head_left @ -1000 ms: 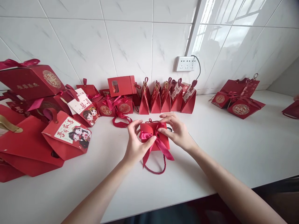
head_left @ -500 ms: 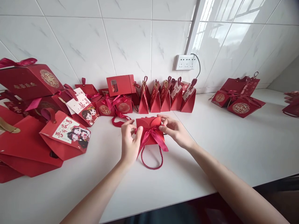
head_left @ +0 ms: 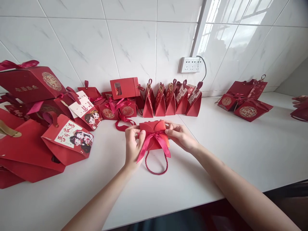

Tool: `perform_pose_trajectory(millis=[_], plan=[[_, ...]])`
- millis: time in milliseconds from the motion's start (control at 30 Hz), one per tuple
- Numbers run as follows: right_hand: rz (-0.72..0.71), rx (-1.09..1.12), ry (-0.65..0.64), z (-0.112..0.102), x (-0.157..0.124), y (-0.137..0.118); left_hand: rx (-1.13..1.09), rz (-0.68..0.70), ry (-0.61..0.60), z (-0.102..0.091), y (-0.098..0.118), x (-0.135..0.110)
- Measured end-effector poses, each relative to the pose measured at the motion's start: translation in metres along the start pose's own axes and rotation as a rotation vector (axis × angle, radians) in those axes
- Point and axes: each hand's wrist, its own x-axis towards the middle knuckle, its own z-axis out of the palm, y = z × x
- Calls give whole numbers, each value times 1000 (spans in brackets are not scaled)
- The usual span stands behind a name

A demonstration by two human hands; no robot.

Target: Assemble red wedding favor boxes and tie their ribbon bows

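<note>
Between my two hands is a small red gift box (head_left: 150, 146) with curved, overlapping flaps on top. A magenta ribbon (head_left: 155, 135) is tied round it in a knot, its two tails hanging down the front. My left hand (head_left: 133, 142) grips the box's left side, thumb at the front near the ribbon. On the right side, my right hand (head_left: 179, 136) pinches the edge with thumb and fingers. A twisted red cord handle (head_left: 156, 174) loops from the box onto the white counter toward me. The fingertips behind the box are hidden.
Several red gift boxes (head_left: 168, 102) stand in a row along the tiled wall. A pile of larger red boxes (head_left: 31, 144) fills the left side. More boxes (head_left: 249, 109) sit at the right. Another person's hand (head_left: 299, 101) shows at the far right edge. A power socket (head_left: 191, 65) is on the wall.
The left ribbon tail now hangs down and to the left across the front, and the right tail has shifted slightly left. Both my hands stay on the box, nearly in place.
</note>
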Motion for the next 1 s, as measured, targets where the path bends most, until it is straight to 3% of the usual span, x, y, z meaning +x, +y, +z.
perform_pose_trajectory(millis=[733,1000], plan=[[-15,104,-35,-1,1,2,-26,-10,33,2,-6,0],[-116,-156,-111,-4,-1,5,-11,-39,8,-6,-2,8]])
